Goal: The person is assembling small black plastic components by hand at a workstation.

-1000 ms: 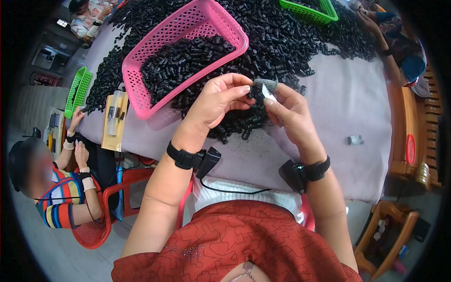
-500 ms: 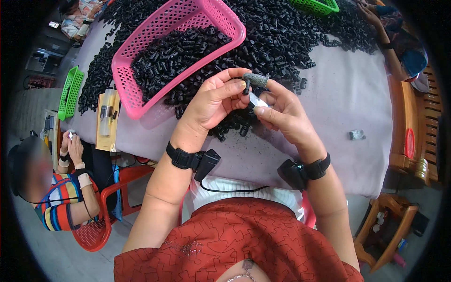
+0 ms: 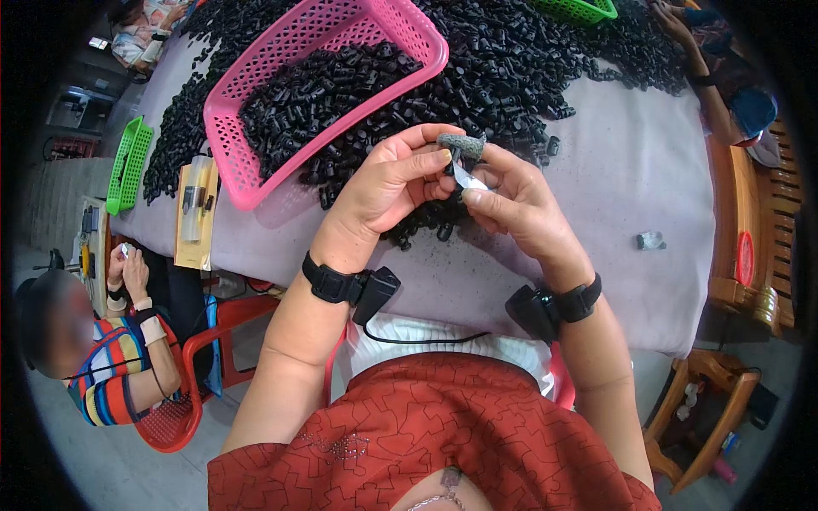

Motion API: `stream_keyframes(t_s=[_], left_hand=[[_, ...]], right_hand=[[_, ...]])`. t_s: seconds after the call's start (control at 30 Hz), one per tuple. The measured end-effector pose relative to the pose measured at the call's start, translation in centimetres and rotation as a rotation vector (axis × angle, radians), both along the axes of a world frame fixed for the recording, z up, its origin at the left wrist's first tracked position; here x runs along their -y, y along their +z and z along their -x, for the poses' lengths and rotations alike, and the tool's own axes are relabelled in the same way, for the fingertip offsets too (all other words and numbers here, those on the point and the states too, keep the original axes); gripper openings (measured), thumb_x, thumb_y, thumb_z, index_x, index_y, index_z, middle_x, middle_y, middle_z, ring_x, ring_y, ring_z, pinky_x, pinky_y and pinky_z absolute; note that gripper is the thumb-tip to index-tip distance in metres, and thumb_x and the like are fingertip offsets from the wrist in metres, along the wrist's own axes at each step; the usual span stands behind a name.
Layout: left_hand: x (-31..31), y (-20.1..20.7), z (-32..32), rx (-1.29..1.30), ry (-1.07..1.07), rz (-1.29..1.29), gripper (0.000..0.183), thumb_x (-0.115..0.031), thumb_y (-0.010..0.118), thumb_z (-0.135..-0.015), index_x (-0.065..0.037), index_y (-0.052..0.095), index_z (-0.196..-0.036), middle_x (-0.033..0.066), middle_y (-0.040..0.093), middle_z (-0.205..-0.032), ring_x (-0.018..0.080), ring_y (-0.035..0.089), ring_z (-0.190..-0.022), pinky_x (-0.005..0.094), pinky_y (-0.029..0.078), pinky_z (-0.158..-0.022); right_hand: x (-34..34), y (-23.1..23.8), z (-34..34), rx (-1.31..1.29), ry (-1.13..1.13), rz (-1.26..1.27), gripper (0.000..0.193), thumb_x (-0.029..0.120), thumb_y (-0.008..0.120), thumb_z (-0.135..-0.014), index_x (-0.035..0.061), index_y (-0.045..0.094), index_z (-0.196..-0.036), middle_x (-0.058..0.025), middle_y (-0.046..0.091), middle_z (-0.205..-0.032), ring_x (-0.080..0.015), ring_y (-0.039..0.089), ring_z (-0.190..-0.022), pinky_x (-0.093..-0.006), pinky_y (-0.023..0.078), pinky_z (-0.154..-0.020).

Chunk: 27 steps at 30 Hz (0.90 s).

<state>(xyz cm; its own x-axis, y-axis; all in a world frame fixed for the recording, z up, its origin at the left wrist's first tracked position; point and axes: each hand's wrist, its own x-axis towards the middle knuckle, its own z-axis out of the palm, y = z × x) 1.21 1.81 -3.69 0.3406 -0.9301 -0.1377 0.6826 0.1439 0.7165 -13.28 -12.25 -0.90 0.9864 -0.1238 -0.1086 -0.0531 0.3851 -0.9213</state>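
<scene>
My left hand (image 3: 396, 179) pinches a small black plastic piece (image 3: 454, 157) between thumb and fingers, above the near edge of a heap of similar black pieces (image 3: 503, 77). Facing it, my right hand (image 3: 520, 200) grips a small knife (image 3: 470, 180) that looks pale, its pointed tip up against the piece. A grey textured finger cover (image 3: 463, 145) sits on my right index finger and partly hides the black piece. The fingers curled beneath are hard to make out.
A pink perforated basket (image 3: 247, 192) lies tilted on the heap, black pieces inside. Green baskets (image 3: 129, 166) stand at the left edge and far side. A yellow board with a clear tube (image 3: 195, 213) lies left; a small greyish object (image 3: 651, 241) lies right. Co-workers sit around the table.
Both hands stay in nearly the same place. The knife has tilted slightly, and less of the black piece shows now. At the left, a co-worker's hands have shifted a little.
</scene>
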Motion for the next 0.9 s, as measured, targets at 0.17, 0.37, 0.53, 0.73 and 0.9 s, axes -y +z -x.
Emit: stream_keyframes(t_s=[0.17, 0.37, 0.53, 0.73, 0.9], left_hand=[[0.14, -0.15, 0.07, -0.051, -0.034, 0.012, 0.033, -0.01, 0.065, -0.091, -0.002, 0.056, -0.122, 0.004, 0.066, -0.096, 0.0099, 0.065, -0.072, 0.0228, 0.056, -0.067], [0.0, 0.08, 0.05, -0.072, -0.024, 0.042, 0.034, -0.009, 0.064, -0.091, -0.002, 0.056, -0.123, 0.0049, 0.066, -0.098, 0.0103, 0.065, -0.073, 0.0225, 0.057, -0.068], [0.15, -0.13, -0.11, -0.083, -0.021, 0.037, 0.034, -0.009, 0.064, -0.091, -0.002, 0.056, -0.122, 0.0052, 0.066, -0.098, 0.0106, 0.066, -0.073, 0.0227, 0.057, -0.068], [0.27, -0.12, -0.11, -0.099, -0.038, 0.013, 0.034, -0.008, 0.064, -0.091, -0.001, 0.056, -0.122, 0.0048, 0.066, -0.095, 0.0109, 0.066, -0.073, 0.0235, 0.057, -0.067], [0.23, -0.07, -0.11, -0.088, -0.028, -0.005, 0.034, -0.008, 0.064, -0.09, -0.002, 0.056, -0.122, 0.0047, 0.066, -0.096, 0.0107, 0.066, -0.073, 0.0234, 0.057, -0.068]], right_hand=[[0.26, -0.44, -0.14, -0.043, -0.048, 0.022, 0.041, 0.01, 0.064, -0.091, 0.0008, 0.054, -0.129, 0.0055, 0.054, -0.077, -0.0016, 0.044, -0.06, -0.0177, 0.033, -0.05], [-0.06, -0.09, 0.07, 0.012, 0.022, -0.042, 0.047, 0.01, 0.064, -0.09, 0.0015, 0.048, -0.134, 0.0048, 0.054, -0.076, -0.0019, 0.043, -0.059, -0.0173, 0.032, -0.05], [-0.06, -0.22, 0.03, -0.005, 0.009, -0.007, 0.05, 0.009, 0.065, -0.089, 0.0021, 0.047, -0.135, 0.0049, 0.055, -0.077, -0.0017, 0.043, -0.059, -0.0171, 0.032, -0.05], [0.17, -0.81, -0.27, -0.018, -0.042, -0.046, 0.045, 0.006, 0.062, -0.091, -0.0022, 0.049, -0.133, 0.0028, 0.056, -0.079, -0.0023, 0.044, -0.06, -0.0173, 0.033, -0.05], [0.32, -1.02, -0.25, -0.004, -0.013, -0.041, 0.046, 0.007, 0.063, -0.09, 0.0, 0.049, -0.134, 0.0028, 0.056, -0.079, -0.0022, 0.044, -0.06, -0.0172, 0.033, -0.05]])
